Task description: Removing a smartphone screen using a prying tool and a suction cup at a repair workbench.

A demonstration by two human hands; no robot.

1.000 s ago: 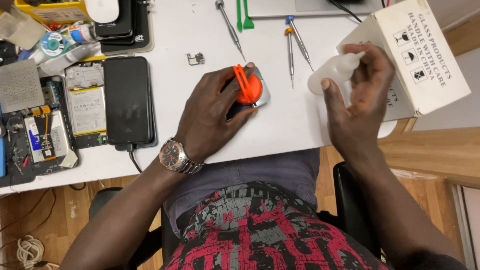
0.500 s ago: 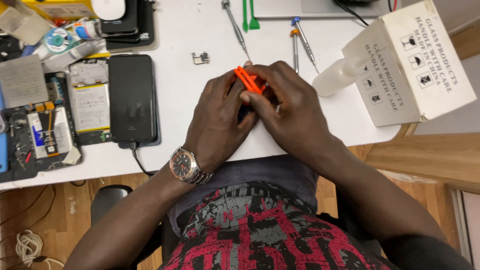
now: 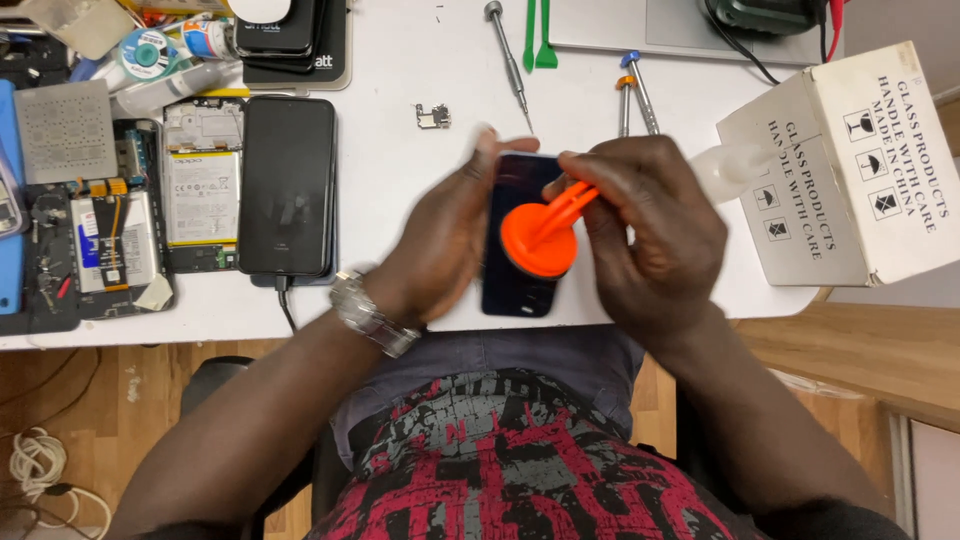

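A dark phone (image 3: pixel 513 290) lies upright near the front edge of the white table (image 3: pixel 400 170). My left hand (image 3: pixel 445 235) grips the phone's left side, a watch on its wrist. An orange suction cup (image 3: pixel 538 241) sits on the phone's screen. My right hand (image 3: pixel 650 220) holds the cup's orange handle from the right. Both hands are slightly blurred.
A black phone (image 3: pixel 288 185) with a cable lies at left beside an opened phone (image 3: pixel 200 185) and circuit parts. Screwdrivers (image 3: pixel 507 62) and green pry tools (image 3: pixel 538 35) lie at the back. A small white bottle (image 3: pixel 728 165) and a cardboard box (image 3: pixel 850 170) stand at right.
My right hand put the white bottle down by the box and came to the orange suction cup. The cup now sits flat on the phone's screen with the phone exposed.
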